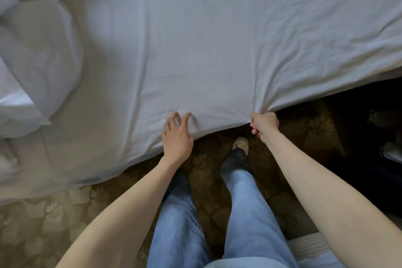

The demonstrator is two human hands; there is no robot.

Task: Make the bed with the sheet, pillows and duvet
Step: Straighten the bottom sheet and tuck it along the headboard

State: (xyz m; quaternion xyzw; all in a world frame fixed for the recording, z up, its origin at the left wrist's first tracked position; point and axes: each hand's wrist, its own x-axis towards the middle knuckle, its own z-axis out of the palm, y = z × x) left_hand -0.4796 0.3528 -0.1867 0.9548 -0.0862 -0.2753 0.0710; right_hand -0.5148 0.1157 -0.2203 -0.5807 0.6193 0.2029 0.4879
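The right hand point(264, 125) is the working grip: its fingers are curled tight round a bunched fold of the white sheet point(217, 39) at the hem, and creases fan out from that fist toward twelve and two o'clock across the bed. The left hand point(177, 135) lies just beside it at nine o'clock, fingers spread and relaxed, their tips resting on the sheet's edge and holding nothing.

From the right-hand grip the sheet runs away toward twelve o'clock and spreads across the whole mattress; its hem lies along a line from about eight o'clock to two o'clock, slanting up to the right. To the right of the fist the hem lifts off the side of the bed, and a dark gap shows beneath it. The pull therefore seems to want to go toward six o'clock, square to that hem. The right hand already has the cloth; the left is as near and would need only to close.

A rumpled white heap, probably the duvet point(32, 50) and pillows, sits at nine to ten o'clock, still unplaced. Jeans and one shoe show over patterned carpet point(65, 213).
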